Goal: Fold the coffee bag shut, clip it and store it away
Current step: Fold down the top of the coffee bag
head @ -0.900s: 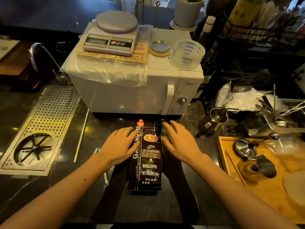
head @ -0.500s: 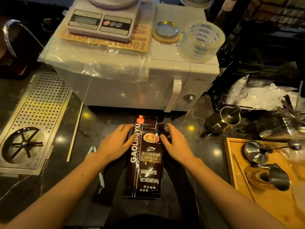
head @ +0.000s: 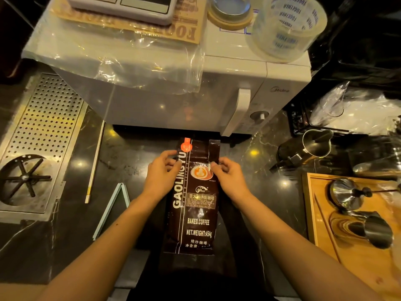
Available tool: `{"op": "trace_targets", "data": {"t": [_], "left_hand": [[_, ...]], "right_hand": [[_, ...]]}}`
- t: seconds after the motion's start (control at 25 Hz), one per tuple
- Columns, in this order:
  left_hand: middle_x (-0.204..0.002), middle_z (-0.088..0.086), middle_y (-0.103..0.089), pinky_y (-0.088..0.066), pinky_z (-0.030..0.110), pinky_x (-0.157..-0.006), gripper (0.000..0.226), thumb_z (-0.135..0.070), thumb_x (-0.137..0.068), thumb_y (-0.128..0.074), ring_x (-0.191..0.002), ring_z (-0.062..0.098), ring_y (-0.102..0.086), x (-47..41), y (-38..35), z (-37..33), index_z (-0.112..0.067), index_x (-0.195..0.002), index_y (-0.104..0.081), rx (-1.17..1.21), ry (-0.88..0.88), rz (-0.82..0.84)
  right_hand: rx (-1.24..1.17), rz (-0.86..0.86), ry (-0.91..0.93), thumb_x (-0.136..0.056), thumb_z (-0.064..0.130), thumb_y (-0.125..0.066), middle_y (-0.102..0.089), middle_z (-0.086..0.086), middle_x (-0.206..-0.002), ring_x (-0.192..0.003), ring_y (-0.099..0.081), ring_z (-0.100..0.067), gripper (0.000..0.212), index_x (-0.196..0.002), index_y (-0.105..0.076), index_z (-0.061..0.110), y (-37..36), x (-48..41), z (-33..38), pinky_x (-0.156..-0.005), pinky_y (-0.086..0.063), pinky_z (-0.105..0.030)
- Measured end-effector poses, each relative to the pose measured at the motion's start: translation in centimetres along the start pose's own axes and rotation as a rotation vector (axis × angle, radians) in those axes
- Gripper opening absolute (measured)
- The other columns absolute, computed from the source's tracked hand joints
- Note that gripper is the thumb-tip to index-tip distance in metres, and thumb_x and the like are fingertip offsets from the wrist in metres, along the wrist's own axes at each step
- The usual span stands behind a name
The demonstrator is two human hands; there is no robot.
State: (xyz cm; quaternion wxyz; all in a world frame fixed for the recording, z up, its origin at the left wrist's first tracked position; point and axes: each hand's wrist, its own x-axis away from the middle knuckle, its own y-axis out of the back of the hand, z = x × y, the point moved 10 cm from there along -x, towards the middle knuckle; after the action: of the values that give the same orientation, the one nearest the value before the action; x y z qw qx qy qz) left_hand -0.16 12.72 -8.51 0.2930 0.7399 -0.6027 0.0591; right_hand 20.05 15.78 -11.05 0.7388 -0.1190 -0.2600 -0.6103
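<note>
Coffee bag (head: 196,205) lies flat, label up, on the dark counter (head: 130,153), its long axis running 12 to 6 o'clock; the top end points at 12, just short of the white microwave (head: 184,105). The bag top is not yet folded: the orange tab at its 11 o'clock corner and a raised strip at its 1 o'clock corner both stand clear.

Your left hand (head: 161,174) sits at the bag's 9 o'clock edge, near the top. Grip: fingers curled in, thumb and forefinger pinched on the bag's edge. Your right hand (head: 229,177) is at the 3 o'clock edge, level with the left. Grip: likewise pinched closed on the bag's edge, just below the raised strip. Both forearms come in from 6 o'clock, one on either side of the bag.

The pale blue clip (head: 112,210), a long thin V, lies on the counter at 9 o'clock of the bag, just beside your left forearm and untouched.

Surroundings: perforated steel drip tray (head: 43,127) at far 9 o'clock; a thin white stick (head: 95,161) between the tray and the clip. At 3 o'clock, a steel pitcher (head: 312,146) lying on its side and a wooden tray (head: 314,213) carrying steel ware. Tape roll (head: 286,27) on the microwave top at 1 o'clock.
</note>
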Motion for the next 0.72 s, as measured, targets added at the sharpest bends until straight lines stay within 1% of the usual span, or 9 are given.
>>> {"op": "trace_targets", "data": {"t": [0.12, 0.24, 0.36, 0.44, 0.56, 0.64, 0.72], "left_hand": [[-0.091, 0.004, -0.072, -0.058, 0.035, -0.079, 0.028, -0.020, -0.094, -0.061, -0.088, 0.018, -0.071, 1.0, 0.2, -0.3, -0.015, -0.122, -0.058, 0.057, -0.002, -0.018], [-0.087, 0.001, -0.073, -0.058, 0.042, -0.084, 0.016, -0.020, -0.093, -0.061, -0.085, 0.018, -0.072, 2.3, 0.8, -1.5, -0.027, -0.107, -0.059, 0.119, -0.049, -0.045], [-0.081, -0.003, -0.073, -0.056, 0.047, -0.087, 0.019, -0.018, -0.093, -0.062, -0.082, 0.016, -0.072, 3.8, 1.6, -2.5, -0.036, -0.097, -0.059, 0.193, -0.088, -0.078], [-0.081, -0.002, -0.073, -0.056, 0.048, -0.088, 0.021, -0.017, -0.091, -0.064, -0.082, 0.015, -0.072, 5.2, 2.1, -3.2, -0.037, -0.096, -0.061, 0.226, -0.130, -0.101], [-0.086, -0.003, -0.073, -0.057, 0.042, -0.088, 0.019, -0.014, -0.091, -0.064, -0.083, 0.011, -0.071, 7.4, 2.9, -4.0, -0.028, -0.104, -0.063, 0.266, -0.187, -0.127], [-0.092, -0.004, -0.072, -0.057, 0.034, -0.086, 0.022, -0.012, -0.091, -0.064, -0.085, 0.005, -0.070, 9.0, 3.2, -4.8, -0.018, -0.113, -0.064, 0.279, -0.226, -0.135], [-0.093, -0.007, -0.070, -0.056, 0.025, -0.081, 0.027, -0.011, -0.091, -0.064, -0.084, -0.001, -0.068, 10.3, 3.5, -5.6, -0.014, -0.117, -0.063, 0.288, -0.267, -0.139]], "right_hand": [[0.008, -0.007, 0.062, -0.097, 0.017, -0.057, -0.072, -0.012, -0.095, -0.089, -0.073, -0.025, 0.019, -0.113, -0.061, 0.007, 0.2, 0.9, 0.9, -0.078, -0.059, -0.042], [-0.004, -0.025, 0.139, -0.096, 0.018, -0.057, -0.072, -0.011, -0.099, -0.092, -0.072, -0.024, 0.017, -0.111, -0.063, 0.011, 0.6, 2.3, 2.3, -0.078, -0.059, -0.040], [-0.012, -0.048, 0.235, -0.095, 0.016, -0.059, -0.074, -0.006, -0.093, -0.086, -0.073, -0.017, 0.012, -0.105, -0.067, 0.014, 1.1, 4.4, 4.1, -0.072, -0.059, -0.031], [-0.011, -0.062, 0.304, -0.094, 0.015, -0.061, -0.074, -0.002, -0.088, -0.082, -0.073, -0.012, 0.011, -0.102, -0.068, 0.019, 1.3, 6.1, 5.3, -0.070, -0.058, -0.026], [0.006, -0.092, 0.401, -0.093, 0.011, -0.063, -0.074, 0.000, -0.086, -0.081, -0.072, -0.013, 0.014, -0.101, -0.067, 0.022, 1.8, 8.4, 6.8, -0.074, -0.057, -0.027], [0.012, -0.115, 0.467, -0.092, 0.009, -0.063, -0.074, -0.002, -0.088, -0.082, -0.071, -0.016, 0.014, -0.101, -0.068, 0.019, 2.1, 10.0, 7.6, -0.074, -0.057, -0.030], [0.026, -0.135, 0.526, -0.092, 0.008, -0.063, -0.074, -0.001, -0.092, -0.085, -0.071, -0.017, 0.016, -0.102, -0.069, 0.018, 2.5, 11.6, 8.4, -0.075, -0.058, -0.032]]}}
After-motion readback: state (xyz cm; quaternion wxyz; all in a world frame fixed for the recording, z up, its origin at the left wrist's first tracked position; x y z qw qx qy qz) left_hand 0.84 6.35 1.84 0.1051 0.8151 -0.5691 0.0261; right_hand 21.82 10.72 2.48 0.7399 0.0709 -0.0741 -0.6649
